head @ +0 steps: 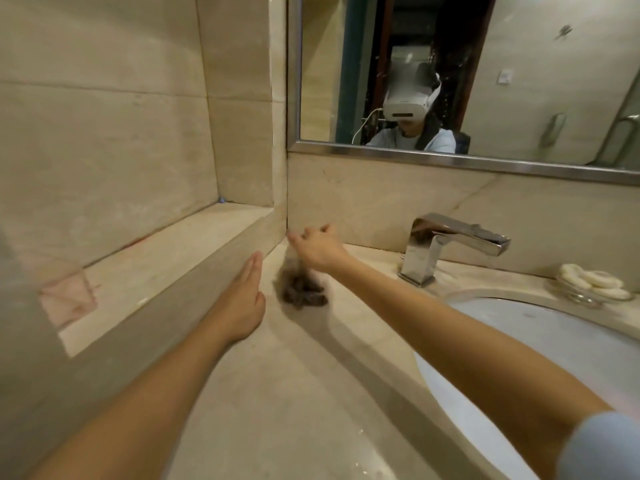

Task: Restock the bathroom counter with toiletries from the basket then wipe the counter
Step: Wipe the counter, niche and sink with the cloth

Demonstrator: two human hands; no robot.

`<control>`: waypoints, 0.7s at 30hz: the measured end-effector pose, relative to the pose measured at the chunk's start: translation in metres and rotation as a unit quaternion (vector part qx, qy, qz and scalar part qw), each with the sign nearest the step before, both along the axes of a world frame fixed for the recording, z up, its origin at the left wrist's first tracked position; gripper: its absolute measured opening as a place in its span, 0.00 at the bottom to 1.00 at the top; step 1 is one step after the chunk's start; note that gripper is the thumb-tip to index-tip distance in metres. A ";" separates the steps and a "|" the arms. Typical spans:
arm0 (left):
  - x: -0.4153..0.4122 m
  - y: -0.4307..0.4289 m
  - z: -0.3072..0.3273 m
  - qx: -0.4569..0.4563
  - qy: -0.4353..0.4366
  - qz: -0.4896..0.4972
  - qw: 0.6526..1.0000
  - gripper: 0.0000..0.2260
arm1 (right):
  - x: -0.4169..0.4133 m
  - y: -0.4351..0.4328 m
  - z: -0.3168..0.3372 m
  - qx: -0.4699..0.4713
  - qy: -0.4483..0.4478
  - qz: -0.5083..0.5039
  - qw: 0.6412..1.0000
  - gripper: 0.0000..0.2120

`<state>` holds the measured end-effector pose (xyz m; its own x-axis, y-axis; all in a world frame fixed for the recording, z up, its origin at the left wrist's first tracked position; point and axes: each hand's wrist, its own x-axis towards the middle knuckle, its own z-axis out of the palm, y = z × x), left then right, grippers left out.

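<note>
A dark grey-brown cloth, blurred by motion, hangs from my right hand and bunches on the beige stone counter near the back left corner. My right hand pinches the cloth's top end, fingers curled, close to the back wall. My left hand lies flat with straight fingers against the raised ledge at the counter's left edge, just left of the cloth. No basket or toiletry bottles are in view.
A chrome faucet stands behind the white oval sink at the right. A glass dish of white rings sits at the far right. A mirror hangs above, and a tiled recess lies beyond the ledge.
</note>
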<state>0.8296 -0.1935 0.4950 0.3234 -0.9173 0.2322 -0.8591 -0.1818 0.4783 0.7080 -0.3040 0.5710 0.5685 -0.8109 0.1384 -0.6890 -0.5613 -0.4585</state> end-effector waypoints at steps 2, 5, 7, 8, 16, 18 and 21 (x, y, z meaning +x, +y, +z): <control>-0.002 0.001 0.001 -0.018 0.044 -0.004 0.999 0.35 | 0.020 -0.002 -0.017 -0.055 0.035 0.001 0.998 0.25; -0.003 -0.001 -0.001 -0.030 0.071 -0.005 0.997 0.37 | 0.043 -0.005 -0.047 -0.075 0.070 0.065 0.993 0.24; -0.001 -0.003 -0.003 -0.030 0.062 0.002 0.998 0.36 | 0.052 -0.008 -0.056 -0.083 0.076 0.097 0.989 0.23; -0.001 -0.004 -0.004 -0.031 0.057 0.005 0.998 0.36 | 0.054 -0.011 -0.056 -0.085 0.072 0.104 0.988 0.23; 0.001 -0.005 -0.003 0.001 0.012 0.008 1.000 0.31 | -0.007 -0.027 -0.058 -0.083 0.065 0.089 0.990 0.21; 0.000 -0.002 -0.003 0.002 0.011 0.008 1.000 0.30 | -0.040 -0.028 -0.057 -0.091 0.063 0.070 0.991 0.20; -0.001 0.001 -0.001 0.007 0.001 0.002 1.000 0.27 | -0.100 -0.032 -0.049 -0.104 0.081 0.034 0.991 0.19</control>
<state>0.8282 -0.1929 0.4942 0.3269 -0.9196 0.2180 -0.8575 -0.1918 0.4773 0.6080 -0.3360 0.5218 0.6500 -0.7328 0.2013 -0.7009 -0.6804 -0.2139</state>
